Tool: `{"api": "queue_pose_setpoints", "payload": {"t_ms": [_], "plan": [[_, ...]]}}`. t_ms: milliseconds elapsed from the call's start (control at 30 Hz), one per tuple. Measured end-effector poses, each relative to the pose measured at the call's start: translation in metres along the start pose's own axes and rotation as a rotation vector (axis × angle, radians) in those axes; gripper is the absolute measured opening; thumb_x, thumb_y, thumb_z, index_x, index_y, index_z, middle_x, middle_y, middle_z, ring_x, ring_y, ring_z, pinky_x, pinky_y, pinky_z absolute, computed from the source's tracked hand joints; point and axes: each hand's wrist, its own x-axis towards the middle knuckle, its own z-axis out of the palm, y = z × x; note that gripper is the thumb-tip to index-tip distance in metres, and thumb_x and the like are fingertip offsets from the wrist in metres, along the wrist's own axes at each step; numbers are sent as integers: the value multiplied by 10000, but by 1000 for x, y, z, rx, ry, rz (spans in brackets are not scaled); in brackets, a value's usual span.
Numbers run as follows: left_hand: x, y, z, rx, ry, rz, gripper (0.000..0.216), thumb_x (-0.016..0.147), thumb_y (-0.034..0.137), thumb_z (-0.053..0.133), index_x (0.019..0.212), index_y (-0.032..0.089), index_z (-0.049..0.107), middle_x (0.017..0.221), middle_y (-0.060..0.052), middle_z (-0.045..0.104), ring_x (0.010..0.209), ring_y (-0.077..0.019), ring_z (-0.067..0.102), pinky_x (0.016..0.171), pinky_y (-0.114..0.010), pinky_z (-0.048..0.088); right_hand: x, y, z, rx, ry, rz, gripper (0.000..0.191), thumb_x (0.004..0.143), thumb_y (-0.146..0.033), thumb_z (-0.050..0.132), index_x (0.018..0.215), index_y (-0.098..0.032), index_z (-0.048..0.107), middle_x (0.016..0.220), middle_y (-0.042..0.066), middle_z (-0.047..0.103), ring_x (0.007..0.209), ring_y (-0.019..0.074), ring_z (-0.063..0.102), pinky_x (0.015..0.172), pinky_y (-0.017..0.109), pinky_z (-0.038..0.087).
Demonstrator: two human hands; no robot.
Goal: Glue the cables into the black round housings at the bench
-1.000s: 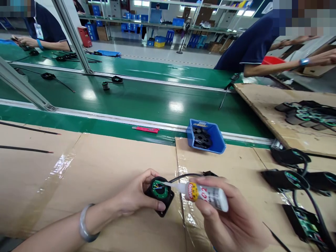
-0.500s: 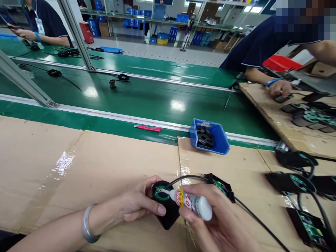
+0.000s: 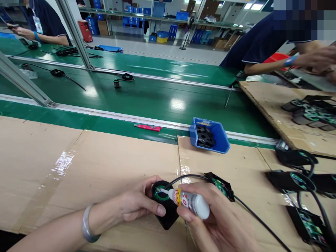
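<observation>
Two hands meet over a small black housing [image 3: 166,211] near the front edge of the cardboard-covered worktop [image 3: 105,164]. Its round opening faces up and shows a green ring [image 3: 160,193] inside. The left hand [image 3: 136,206] has its fingers closed about the housing, thumb along its near side, and a pale bangle [image 3: 88,224] sits on that wrist. The right hand [image 3: 223,224] has its fingers wrapped around a small white glue bottle [image 3: 193,203] with a red and yellow label, tilted so that the thin nozzle [image 3: 164,191] touches the inside of the ring. A black cable [image 3: 183,177] runs from the housing to a small black board [image 3: 219,185] lying just to the right, and goes on toward the lower right. Beyond, a blue bin [image 3: 210,136] holding black parts sits at the back edge of the worktop, and a red tool [image 3: 147,127] lies on the belt rail to its left. More black units [image 3: 291,180] with green boards and cables lie at the right. A green conveyor belt [image 3: 147,99] carries a few wired parts, and across it other people's arms reach over their own stations.
</observation>
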Motion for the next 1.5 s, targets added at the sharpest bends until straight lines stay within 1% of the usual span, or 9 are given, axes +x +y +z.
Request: {"api": "queue_pose_setpoints", "payload": {"t_ms": [200, 500, 933, 1033, 1167, 1233, 1300, 1367, 1500], "plan": [[-1, 1, 1, 5, 15, -10, 495, 498, 25, 900, 910, 144, 652, 820, -6, 669, 779, -131, 629, 645, -179, 462, 0, 3, 1, -35, 14, -9, 189, 971, -221, 612, 1133, -129, 579, 925, 74, 691, 840, 126, 673, 734, 190, 560], [0, 0, -2, -7, 14, -11, 499, 495, 16, 902, 908, 137, 649, 862, -26, 672, 802, -137, 633, 674, -193, 479, 2, 2, -4, -135, 20, -45, 180, 961, -191, 616, 1121, -116, 586, 919, 74, 706, 817, 117, 685, 737, 174, 555], [1, 0, 0, 29, 19, -4, 506, 485, 51, 929, 875, 143, 620, 811, -6, 651, 757, -126, 630, 596, -166, 460, 4, -4, 0, 75, -20, 46, 149, 967, -231, 605, 1100, -165, 588, 888, 49, 679, 765, 127, 672, 628, 199, 546], [1, 2, -2, 83, 45, -2, 580, 460, 99, 955, 925, 146, 612, 845, -15, 658, 789, -142, 628, 646, -199, 479, -1, 0, -4, 88, 72, 91, 159, 958, -243, 629, 1102, -176, 624, 905, 47, 680, 787, 138, 663, 656, 215, 555], [1, 7, -8, 367, 54, 129, 614, 503, 142, 939, 992, 170, 568, 962, -35, 668, 915, -183, 612, 759, -257, 466, -1, 17, -5, 199, 406, 229, 185, 915, -207, 682, 1099, -184, 677, 970, 57, 698, 803, 163, 695, 662, 250, 587], [2, 11, -11, 591, 82, 266, 593, 560, 141, 898, 1035, 187, 547, 1052, -49, 652, 990, -213, 596, 836, -299, 458, 7, 32, -2, 316, 486, 314, 179, 897, -201, 704, 1072, -181, 674, 964, 53, 701, 730, 148, 707, 632, 249, 604], [4, 16, -13, 815, 158, 426, 592, 608, 128, 850, 1109, 204, 543, 1136, -66, 621, 1058, -245, 580, 908, -345, 451, 20, 52, 4, 430, 469, 393, 191, 873, -236, 733, 1033, -191, 640, 957, 37, 704, 741, 142, 723, 678, 256, 625], [7, 21, -14, 1025, 235, 559, 590, 642, 117, 809, 1173, 220, 575, 1187, -80, 591, 1123, -275, 555, 982, -385, 434, 35, 75, 14, 498, 397, 449, 282, 833, -295, 764, 1044, -199, 603, 979, 40, 711, 842, 165, 738, 775, 295, 629], [13, 33, -16, 1289, 284, 641, 478, 665, 159, 823, 1110, 247, 673, 1147, -81, 600, 1156, -309, 537, 1013, -421, 426, 64, 125, 51, 466, 240, 505, 393, 799, -387, 762, 1082, -152, 623, 1024, 90, 709, 939, 213, 717, 865, 383, 594]]}}
